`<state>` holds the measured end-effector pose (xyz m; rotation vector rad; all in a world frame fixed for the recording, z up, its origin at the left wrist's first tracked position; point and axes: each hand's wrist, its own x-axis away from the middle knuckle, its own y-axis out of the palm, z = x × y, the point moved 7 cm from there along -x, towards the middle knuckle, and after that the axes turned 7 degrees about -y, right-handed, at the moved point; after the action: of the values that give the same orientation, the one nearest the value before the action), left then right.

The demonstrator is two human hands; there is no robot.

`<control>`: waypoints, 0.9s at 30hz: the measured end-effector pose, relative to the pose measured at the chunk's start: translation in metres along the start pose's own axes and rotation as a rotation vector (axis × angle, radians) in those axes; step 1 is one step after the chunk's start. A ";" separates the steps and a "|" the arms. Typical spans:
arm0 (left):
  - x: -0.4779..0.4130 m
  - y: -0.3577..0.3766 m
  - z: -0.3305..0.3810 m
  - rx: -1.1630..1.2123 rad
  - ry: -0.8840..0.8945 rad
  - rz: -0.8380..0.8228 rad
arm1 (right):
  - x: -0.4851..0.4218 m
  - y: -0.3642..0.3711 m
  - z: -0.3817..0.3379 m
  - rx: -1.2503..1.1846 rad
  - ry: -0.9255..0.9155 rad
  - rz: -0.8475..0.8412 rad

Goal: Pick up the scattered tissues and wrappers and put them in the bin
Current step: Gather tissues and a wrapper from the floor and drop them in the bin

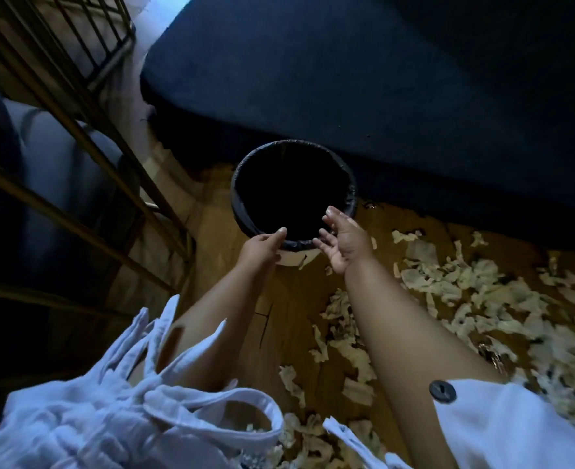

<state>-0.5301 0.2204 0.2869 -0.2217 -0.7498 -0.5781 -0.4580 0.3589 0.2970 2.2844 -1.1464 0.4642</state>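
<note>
The tissues lie torn and scattered on the floor, behind and to the right of the right fingers and well apart from them. Neither hand holds any. Wrappers cannot be told from tissues here. The bin, lined in black, stands directly ahead of both sets of fingertips, and its inside is too dark to read.

The left hand holds the near rim. Its thumb lies over the liner edge, and its other fingers are hidden beneath. The right hand hovers just beside the rim, fingers spread apart and empty.

The step in hand appears to be positioning the bin. The grip should clamp rim and liner together so the liner does not slip. The bin is best set near the densest litter. Shreds are light and are best gathered in bunches.

A dark cushion lies beyond the fingertips.
</note>
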 end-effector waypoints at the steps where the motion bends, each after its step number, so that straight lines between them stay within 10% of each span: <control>1: 0.012 0.004 -0.004 -0.010 0.009 -0.012 | 0.014 -0.007 0.003 0.019 0.002 -0.010; 27: 0.349 0.015 -0.339 -0.249 -0.334 -0.066 | 0.432 -0.246 0.224 0.358 0.288 0.208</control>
<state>-0.1211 -0.0439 0.2872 -0.5342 -1.0106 -0.7071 0.0063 0.0753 0.2672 2.2941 -1.2333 1.1190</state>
